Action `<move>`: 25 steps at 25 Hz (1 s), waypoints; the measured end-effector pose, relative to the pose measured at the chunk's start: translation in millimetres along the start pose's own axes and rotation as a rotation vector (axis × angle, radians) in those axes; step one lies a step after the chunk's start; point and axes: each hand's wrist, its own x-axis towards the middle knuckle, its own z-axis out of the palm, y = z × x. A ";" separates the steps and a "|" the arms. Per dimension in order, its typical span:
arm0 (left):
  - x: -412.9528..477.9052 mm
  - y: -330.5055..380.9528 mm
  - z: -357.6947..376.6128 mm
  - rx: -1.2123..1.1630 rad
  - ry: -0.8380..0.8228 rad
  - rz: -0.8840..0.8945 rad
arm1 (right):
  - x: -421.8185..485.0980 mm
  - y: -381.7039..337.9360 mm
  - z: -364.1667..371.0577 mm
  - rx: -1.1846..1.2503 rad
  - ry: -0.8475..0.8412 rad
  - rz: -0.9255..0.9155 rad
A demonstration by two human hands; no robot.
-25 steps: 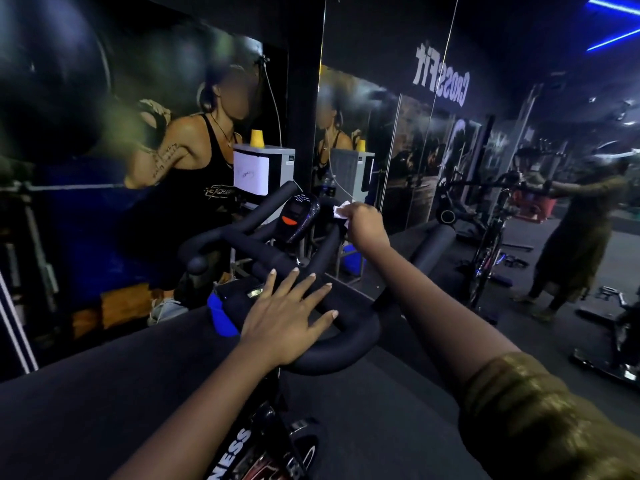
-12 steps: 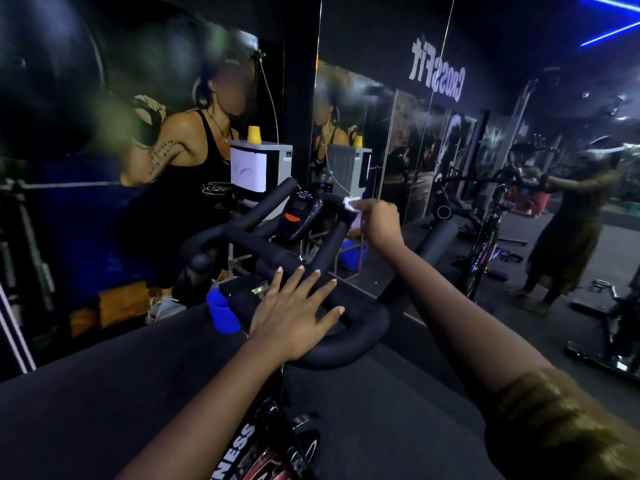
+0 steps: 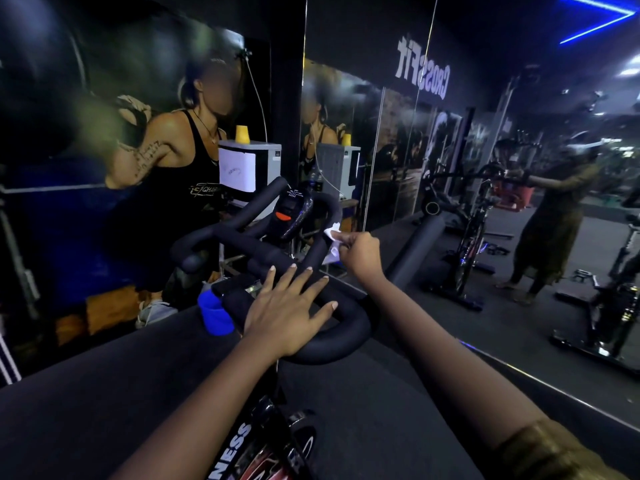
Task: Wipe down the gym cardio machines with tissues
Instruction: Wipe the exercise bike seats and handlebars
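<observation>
I see a dark gym floor (image 3: 104, 410) and a mirror wall (image 3: 398, 150) at two o'clock. My left hand (image 3: 287, 310) lies with spread fingers on the bike handlebar (image 3: 346, 336). My right hand (image 3: 360, 252) pinches the tissue (image 3: 332, 244) at the handlebar's twelve o'clock bar. The bike frame (image 3: 242, 452) is cut off below.

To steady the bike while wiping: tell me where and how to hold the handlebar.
Take the near curved loop of the handlebar, from above: a thick padded tube lying roughly level and closest to you. The left hand rests flat there, away from the tissue.
</observation>
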 end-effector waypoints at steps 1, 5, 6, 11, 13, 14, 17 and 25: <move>-0.2 0.7 -0.6 0.001 0.004 0.006 | -5.6 -0.9 0.1 -0.004 -0.025 -0.013; -0.9 0.0 -1.2 -0.015 0.024 0.017 | -22.4 -4.2 0.3 -0.039 -0.113 -0.045; -1.2 -0.5 -1.1 -0.018 0.027 0.021 | -25.6 -3.6 0.2 -0.052 -0.146 -0.065; -1.3 -10.7 -3.4 -0.045 0.019 0.023 | -24.8 -7.6 -18.9 -0.114 -0.202 -0.114; -1.4 -15.8 -3.4 -0.041 -0.004 0.012 | 4.3 -11.4 -26.0 -0.164 -0.041 -0.130; -1.9 -16.7 -3.0 -0.043 -0.010 0.007 | 21.0 -13.3 -25.9 -0.229 0.003 -0.148; -3.1 -15.1 -1.7 -0.037 0.006 -0.007 | 48.1 -17.5 -12.2 -0.402 -0.056 -0.241; -6.8 -13.4 -1.2 -0.035 0.071 0.015 | -21.7 -9.1 0.7 -0.405 -0.223 -0.619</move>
